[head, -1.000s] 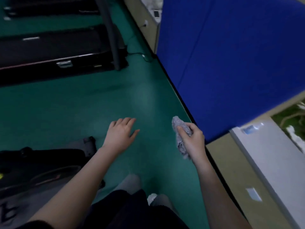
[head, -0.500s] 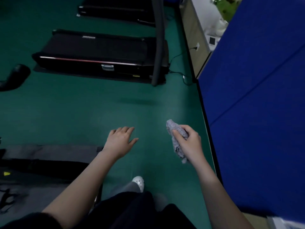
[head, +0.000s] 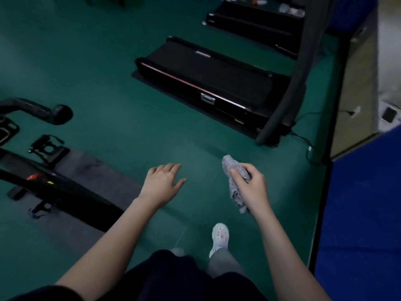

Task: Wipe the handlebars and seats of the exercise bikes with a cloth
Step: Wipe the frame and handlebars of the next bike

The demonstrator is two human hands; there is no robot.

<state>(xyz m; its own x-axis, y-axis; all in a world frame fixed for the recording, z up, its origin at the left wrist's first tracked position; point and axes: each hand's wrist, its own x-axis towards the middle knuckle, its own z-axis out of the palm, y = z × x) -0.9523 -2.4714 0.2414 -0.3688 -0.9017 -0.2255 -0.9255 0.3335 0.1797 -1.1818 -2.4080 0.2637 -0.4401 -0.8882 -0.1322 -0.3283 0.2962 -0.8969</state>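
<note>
My right hand [head: 251,185] grips a crumpled grey cloth [head: 235,181] in front of me, over the green floor. My left hand [head: 161,183] is held out flat, fingers apart, holding nothing. At the far left a black exercise bike shows its handlebar end [head: 54,114], a pedal [head: 46,147] and its base bar [head: 65,192] on a grey mat. Both hands are well to the right of the bike and touch nothing on it. No seat is in view.
A black treadmill [head: 208,77] with a grey upright [head: 288,88] lies ahead, a second treadmill [head: 256,20] behind it. A blue padded panel [head: 364,203] lines the right side. A cable [head: 308,144] runs by the treadmill. My white shoe [head: 220,235] steps on the green floor [head: 108,72].
The view has swung left: the blue panel slid to the right edge, the treadmills moved right, and the bike's handlebar and pedal came into view. My hands kept their pose.
</note>
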